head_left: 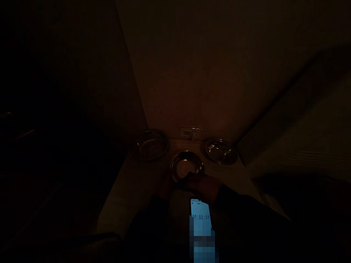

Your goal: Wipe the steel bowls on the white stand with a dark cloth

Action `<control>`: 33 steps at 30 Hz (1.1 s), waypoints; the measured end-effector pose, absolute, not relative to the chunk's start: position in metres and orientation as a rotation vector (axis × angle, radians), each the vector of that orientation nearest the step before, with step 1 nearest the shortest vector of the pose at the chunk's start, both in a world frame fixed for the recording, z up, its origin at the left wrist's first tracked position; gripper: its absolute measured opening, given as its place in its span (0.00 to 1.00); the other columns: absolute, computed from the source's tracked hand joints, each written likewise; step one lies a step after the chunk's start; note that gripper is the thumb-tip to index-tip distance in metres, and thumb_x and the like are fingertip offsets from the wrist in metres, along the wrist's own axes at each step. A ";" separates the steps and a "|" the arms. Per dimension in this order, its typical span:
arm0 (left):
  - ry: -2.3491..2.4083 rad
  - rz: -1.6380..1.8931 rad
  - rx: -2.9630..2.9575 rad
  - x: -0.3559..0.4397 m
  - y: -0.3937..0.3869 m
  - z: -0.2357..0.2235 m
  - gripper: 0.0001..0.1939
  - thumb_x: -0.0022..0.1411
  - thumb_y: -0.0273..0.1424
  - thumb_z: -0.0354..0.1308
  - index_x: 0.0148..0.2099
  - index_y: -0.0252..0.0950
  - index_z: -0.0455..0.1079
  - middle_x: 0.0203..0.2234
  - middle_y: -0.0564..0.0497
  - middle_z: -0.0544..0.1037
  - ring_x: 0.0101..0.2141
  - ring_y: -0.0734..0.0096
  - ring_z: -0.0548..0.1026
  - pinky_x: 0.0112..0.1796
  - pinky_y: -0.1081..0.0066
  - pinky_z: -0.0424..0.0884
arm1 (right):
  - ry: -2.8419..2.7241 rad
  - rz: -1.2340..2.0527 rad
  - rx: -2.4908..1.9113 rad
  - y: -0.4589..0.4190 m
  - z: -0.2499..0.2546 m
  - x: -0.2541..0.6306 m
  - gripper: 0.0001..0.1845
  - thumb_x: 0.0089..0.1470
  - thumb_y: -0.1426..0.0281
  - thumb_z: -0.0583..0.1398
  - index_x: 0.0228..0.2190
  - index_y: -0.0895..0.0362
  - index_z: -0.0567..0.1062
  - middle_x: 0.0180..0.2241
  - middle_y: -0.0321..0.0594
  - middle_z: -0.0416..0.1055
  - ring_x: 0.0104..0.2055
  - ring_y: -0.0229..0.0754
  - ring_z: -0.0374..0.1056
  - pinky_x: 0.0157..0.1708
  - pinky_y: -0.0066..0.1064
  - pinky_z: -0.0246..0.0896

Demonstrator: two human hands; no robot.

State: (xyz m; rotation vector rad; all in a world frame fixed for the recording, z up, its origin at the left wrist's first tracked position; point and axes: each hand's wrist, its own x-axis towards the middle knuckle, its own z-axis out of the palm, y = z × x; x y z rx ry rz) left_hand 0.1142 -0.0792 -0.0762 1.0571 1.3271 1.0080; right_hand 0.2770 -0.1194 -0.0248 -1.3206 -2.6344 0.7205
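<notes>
Dim tabletop [123, 197], shiny round metal bowl [187, 156]; hands [205, 185] at it, openness and hold unclear.

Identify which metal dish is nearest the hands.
The middle dish: the right hand is at its near rim, while the left dish and right dish sit farther back.

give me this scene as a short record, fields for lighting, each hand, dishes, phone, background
lighting: very dim, the phone screen being brightest
left hand: beside the left side of the middle dish; contact too dark to tell
right hand: at the middle dish's near rim; grip unclear
left hand point
right hand point
dishes: three, round and shiny, on the tabletop; left dish and right dish farther back
contents: cannot tell
phone display: 00:02:37, lower part pixelated
background: wall with a socket plate
</notes>
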 end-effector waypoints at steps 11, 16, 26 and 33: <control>1.284 0.919 0.919 0.111 -0.079 -0.080 0.21 0.57 0.42 0.50 0.45 0.32 0.70 0.40 0.43 0.76 0.38 0.61 0.74 0.33 0.66 0.71 | -2.747 0.623 -1.311 -0.123 -0.027 0.306 0.20 0.54 0.72 0.52 0.50 0.48 0.66 0.50 0.41 0.66 0.53 0.44 0.59 0.52 0.41 0.50; 1.312 0.953 1.008 0.115 -0.081 -0.080 0.20 0.54 0.42 0.52 0.41 0.31 0.72 0.39 0.44 0.77 0.41 0.60 0.73 0.40 0.65 0.69 | -2.570 0.791 -1.563 -0.114 -0.027 0.279 0.21 0.57 0.66 0.49 0.52 0.50 0.64 0.45 0.43 0.70 0.42 0.42 0.68 0.39 0.31 0.62; 1.397 0.920 1.072 0.113 -0.081 -0.078 0.15 0.57 0.35 0.51 0.42 0.33 0.72 0.40 0.44 0.76 0.42 0.59 0.72 0.46 0.62 0.65 | -2.609 0.640 -1.712 -0.063 -0.042 0.254 0.17 0.52 0.72 0.53 0.44 0.53 0.71 0.41 0.43 0.72 0.44 0.43 0.66 0.41 0.32 0.60; 1.389 0.909 0.960 0.116 -0.083 -0.074 0.17 0.57 0.35 0.51 0.45 0.32 0.71 0.43 0.43 0.75 0.45 0.58 0.71 0.45 0.61 0.67 | -2.482 0.378 -2.102 -0.048 -0.039 0.260 0.16 0.54 0.73 0.50 0.43 0.61 0.70 0.45 0.58 0.63 0.46 0.55 0.63 0.38 0.44 0.61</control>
